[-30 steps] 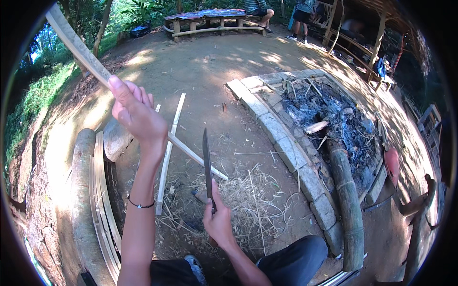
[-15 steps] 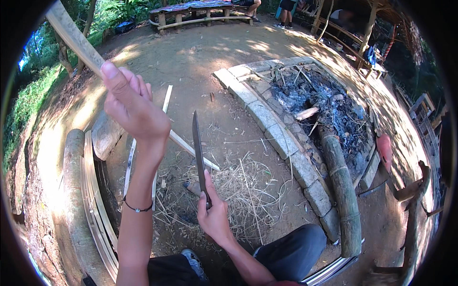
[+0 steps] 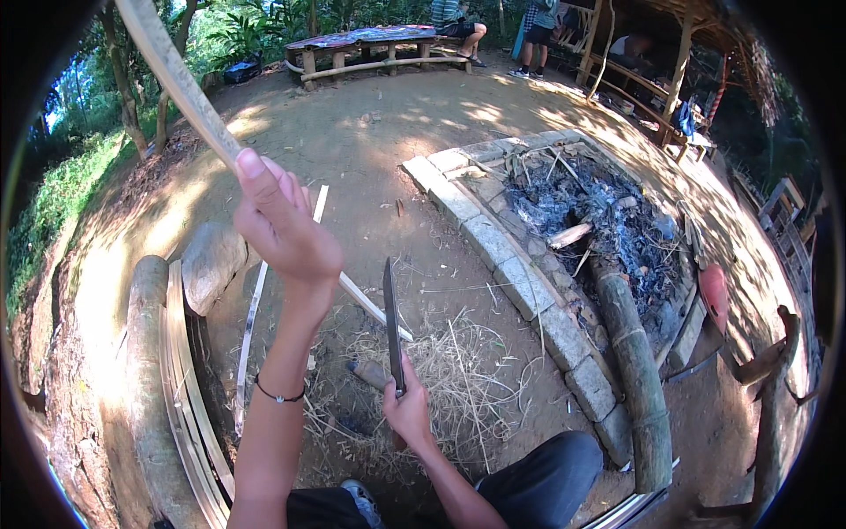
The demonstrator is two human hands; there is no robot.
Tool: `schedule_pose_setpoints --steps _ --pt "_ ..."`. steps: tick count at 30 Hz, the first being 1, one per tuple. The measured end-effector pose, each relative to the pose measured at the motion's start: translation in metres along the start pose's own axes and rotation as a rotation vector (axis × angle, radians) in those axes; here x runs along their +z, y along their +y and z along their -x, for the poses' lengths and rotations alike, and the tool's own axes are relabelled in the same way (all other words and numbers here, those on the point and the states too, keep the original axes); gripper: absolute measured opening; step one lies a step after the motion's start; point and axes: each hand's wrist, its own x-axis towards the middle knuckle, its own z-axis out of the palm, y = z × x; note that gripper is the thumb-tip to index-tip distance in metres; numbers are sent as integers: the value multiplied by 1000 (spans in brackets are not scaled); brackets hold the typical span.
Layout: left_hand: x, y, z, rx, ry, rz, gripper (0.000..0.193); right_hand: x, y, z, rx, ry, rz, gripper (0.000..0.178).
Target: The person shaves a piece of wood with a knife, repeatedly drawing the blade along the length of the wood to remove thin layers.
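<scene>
Shifted slightly rightward are one wooden strip [image 3: 187,88], tightly clasped by the left grip [image 3: 286,225], and one knife [image 3: 393,326], clasped by the right grip [image 3: 408,407].

Matt metal knife blade [image 3: 393,322], smooth wooden strip [image 3: 182,84], rough stone kerb [image 3: 520,280]

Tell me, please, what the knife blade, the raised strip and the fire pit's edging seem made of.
Knife blade: probably dull steel; dark, thin, flat. Raised strip: likely unpolished split bamboo or wood; pale, long, mottled. Edging: apparently matte stone or concrete; rough grey blocks.
</scene>
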Motion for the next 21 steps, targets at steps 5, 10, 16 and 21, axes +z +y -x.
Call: schedule_pose_setpoints --steps 5,10,16,21 --pt "-6 -10 3 -49 -15 -42 59 -5 38 0 -35 42 78 63" --pt "-3 9 8 -28 -43 20 56 -24 -49 13 -75 -19 -39 71" --pt "7 5 14 -26 -63 40 55 -35 -60 16 -122 -82 -74 76" --pt "6 -2 1 -11 -1 -9 55 -20 -14 8 -4 -70 10 71"
